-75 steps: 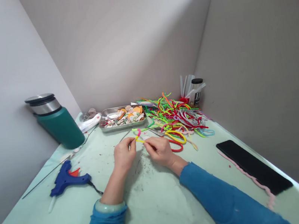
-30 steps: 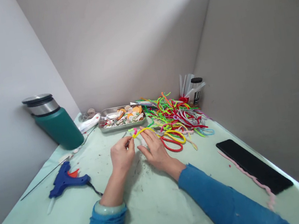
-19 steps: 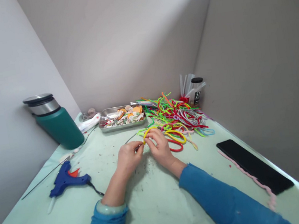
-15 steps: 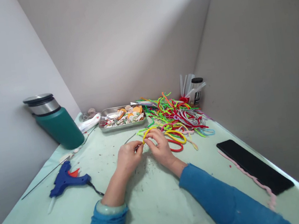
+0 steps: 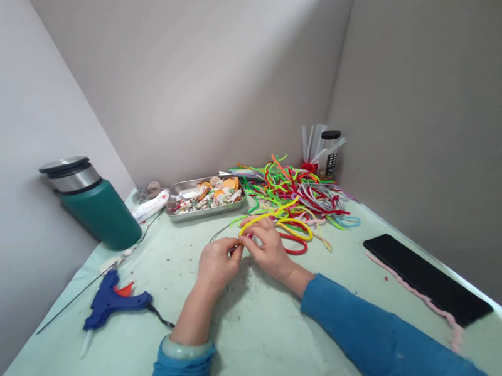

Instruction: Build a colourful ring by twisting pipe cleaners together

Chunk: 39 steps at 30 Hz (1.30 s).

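Both hands meet over the middle of the table, fingertips touching. My right hand [image 5: 268, 250] is closed in a pinch on a yellow pipe cleaner [image 5: 284, 208], whose free length arches over the fingers toward the back right. Pressed against it, my left hand [image 5: 217, 264] is also closed, with thumb and forefinger together; what lies in that pinch is hidden by the fingers. A thin dark wire [image 5: 220, 231] shows just behind the left fingers. Right beside my right hand lie a looped yellow pipe cleaner [image 5: 308, 230] and a red one [image 5: 299, 250].
Behind the hands are a metal tray [image 5: 207, 212] of small craft pieces and a heap of coloured pipe cleaners [image 5: 288, 182]. To the left are a blue glue gun [image 5: 111, 302] and a green bottle [image 5: 103, 218]. A black phone [image 5: 430, 280] lies to the right.
The yellow pipe cleaner's free end has swung out to the right, from a tight arch by the fingers to a longer, straighter line. Both hands stay nearly in place.
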Each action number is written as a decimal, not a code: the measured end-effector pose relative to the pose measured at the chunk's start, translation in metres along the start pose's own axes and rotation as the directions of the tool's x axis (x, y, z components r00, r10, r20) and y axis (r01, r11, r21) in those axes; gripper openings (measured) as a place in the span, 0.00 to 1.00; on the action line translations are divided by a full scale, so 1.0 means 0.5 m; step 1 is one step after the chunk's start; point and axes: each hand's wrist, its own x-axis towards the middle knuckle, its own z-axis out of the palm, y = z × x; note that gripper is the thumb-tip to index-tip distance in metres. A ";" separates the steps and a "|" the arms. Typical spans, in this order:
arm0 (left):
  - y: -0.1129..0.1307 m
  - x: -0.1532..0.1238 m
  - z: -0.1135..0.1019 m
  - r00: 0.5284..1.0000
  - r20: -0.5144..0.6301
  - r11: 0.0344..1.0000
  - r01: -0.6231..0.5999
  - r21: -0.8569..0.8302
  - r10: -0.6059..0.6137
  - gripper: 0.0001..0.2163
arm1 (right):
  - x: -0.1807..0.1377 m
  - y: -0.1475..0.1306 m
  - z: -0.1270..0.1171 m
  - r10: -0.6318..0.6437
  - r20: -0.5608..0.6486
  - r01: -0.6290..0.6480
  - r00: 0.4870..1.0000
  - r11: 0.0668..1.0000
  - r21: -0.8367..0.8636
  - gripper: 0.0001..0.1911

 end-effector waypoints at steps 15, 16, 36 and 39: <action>0.001 0.003 0.002 0.999 -0.045 0.999 0.026 -0.043 -0.028 0.12 | 0.003 0.014 0.006 0.152 0.004 -0.151 0.988 0.975 0.160 0.06; -0.001 0.004 0.002 0.995 -0.074 0.996 0.058 -0.071 -0.063 0.12 | 0.003 0.014 0.005 0.158 -0.009 -0.154 0.987 0.975 0.158 0.06; -0.003 0.011 -0.011 0.947 0.014 0.841 0.292 -0.456 -0.321 0.16 | 0.002 0.030 0.026 0.541 0.453 -0.674 0.709 0.332 0.659 0.16; 0.000 0.013 -0.013 0.931 0.080 0.817 0.352 -0.457 -0.357 0.17 | 0.001 0.031 0.024 0.515 0.481 -0.676 0.710 0.306 0.670 0.15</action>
